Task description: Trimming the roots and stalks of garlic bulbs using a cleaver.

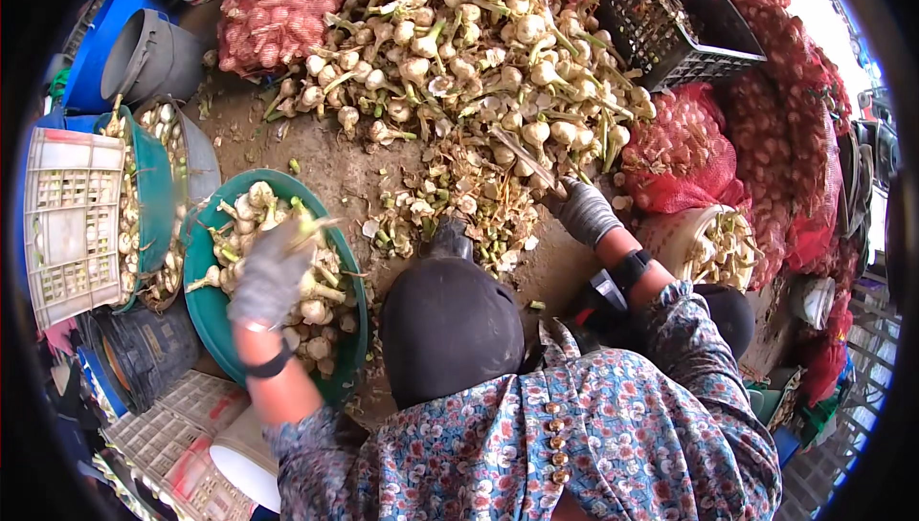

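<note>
My left hand [269, 273], in a grey glove and blurred by motion, is over a green plastic basin [208, 327] of garlic bulbs [316, 306]. Pale garlic stalks [310, 228] stick out from its fingers; any bulbs in the grip are hidden. In my right hand [589, 212], also gloved, is a knife [524, 155], its stained blade pointing up and left. That blade lies over the near edge of a large heap of garlic with stalks [467, 40]. Below the heap, cut stalks and papery skins [459, 198] are scattered on the ground between my hands.
Red mesh sacks of garlic [283, 8] line the back and right. A black plastic crate [718, 58] stands back right, above a tipped bucket with garlic stalks [718, 248]. Left are grey buckets [169, 54], a white crate [72, 212] and another green basin [154, 198].
</note>
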Available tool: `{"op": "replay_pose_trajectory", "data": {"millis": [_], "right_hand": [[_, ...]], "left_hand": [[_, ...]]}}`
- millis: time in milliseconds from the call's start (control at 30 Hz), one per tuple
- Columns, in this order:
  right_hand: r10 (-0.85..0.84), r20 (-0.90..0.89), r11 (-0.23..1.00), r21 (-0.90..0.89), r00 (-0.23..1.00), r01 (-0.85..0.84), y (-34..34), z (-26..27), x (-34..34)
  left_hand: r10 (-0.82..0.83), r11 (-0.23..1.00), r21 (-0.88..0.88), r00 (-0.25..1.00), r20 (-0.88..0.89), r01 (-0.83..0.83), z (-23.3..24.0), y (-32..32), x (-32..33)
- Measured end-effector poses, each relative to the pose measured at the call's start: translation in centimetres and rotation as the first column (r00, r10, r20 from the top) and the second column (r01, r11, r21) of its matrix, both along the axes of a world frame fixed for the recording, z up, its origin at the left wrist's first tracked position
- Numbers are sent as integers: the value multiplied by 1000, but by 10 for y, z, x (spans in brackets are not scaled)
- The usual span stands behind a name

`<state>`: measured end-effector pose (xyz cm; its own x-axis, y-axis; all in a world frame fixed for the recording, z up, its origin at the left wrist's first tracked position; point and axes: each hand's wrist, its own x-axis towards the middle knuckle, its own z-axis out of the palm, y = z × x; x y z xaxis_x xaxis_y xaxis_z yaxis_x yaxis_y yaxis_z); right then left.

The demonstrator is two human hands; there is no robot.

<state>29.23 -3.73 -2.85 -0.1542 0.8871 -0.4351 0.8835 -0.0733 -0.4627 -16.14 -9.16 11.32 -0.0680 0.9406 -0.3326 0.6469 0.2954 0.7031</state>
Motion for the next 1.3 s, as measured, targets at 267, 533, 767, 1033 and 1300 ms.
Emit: {"op": "replay_pose_trajectory", "data": {"millis": [267,533,767,1033,1300], "right_hand": [[148,46,987,59,988,-151,0,-28,-7],[-46,55,956,-288,997,60,-3,15,-8],[10,-12,961,-275,1000,-13,3,23,-18],[193,-64,976,-90,979,-198,-3,66,-46],[38,-38,999,25,999,-37,-16,-20,12]], "left_hand": [[-235,851,355,884,-403,388,-77,120,56],[-262,946,-317,724,-638,64,-283,195,108],[-439,861,-485,710,-550,156,-309,186,102],[-520,848,-25,821,-237,530,-230,110,119],[-463,879,357,745,480,317,-129,63,123]]}}
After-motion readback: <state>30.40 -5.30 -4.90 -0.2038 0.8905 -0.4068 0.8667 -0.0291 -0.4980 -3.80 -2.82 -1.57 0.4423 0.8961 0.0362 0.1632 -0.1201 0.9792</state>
